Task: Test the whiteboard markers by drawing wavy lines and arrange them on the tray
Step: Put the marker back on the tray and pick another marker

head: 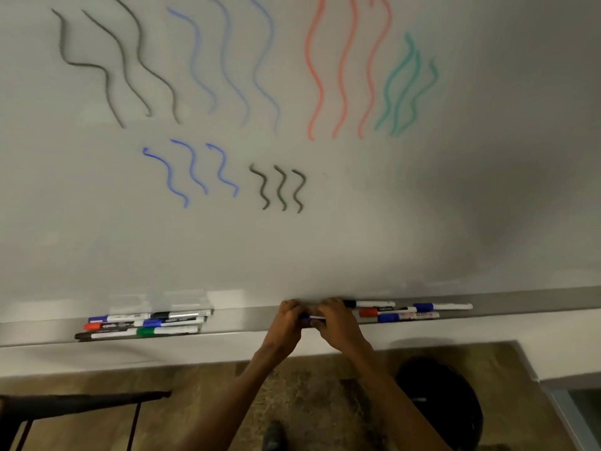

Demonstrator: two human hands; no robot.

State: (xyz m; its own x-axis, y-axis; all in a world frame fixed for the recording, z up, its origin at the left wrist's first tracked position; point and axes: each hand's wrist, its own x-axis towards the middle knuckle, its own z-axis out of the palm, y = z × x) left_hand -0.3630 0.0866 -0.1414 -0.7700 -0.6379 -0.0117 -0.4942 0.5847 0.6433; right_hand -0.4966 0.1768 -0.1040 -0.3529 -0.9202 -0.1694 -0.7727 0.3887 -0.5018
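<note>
Bridging left grip (287,320), right grip (340,322): marker (312,317)

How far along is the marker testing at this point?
Done: six sets of wavy lines on the whiteboard, six markers grouped on the tray's left. In hand: left hand and right hand grip a blue marker. Left: likely the four markers lying to the right.

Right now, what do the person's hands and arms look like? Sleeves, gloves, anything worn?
Left hand and right hand are bare, with no gloves. No ring, watch or band shows, though the picture is a bit soft. No sleeve is in view down to the frame's bottom edge.
</note>
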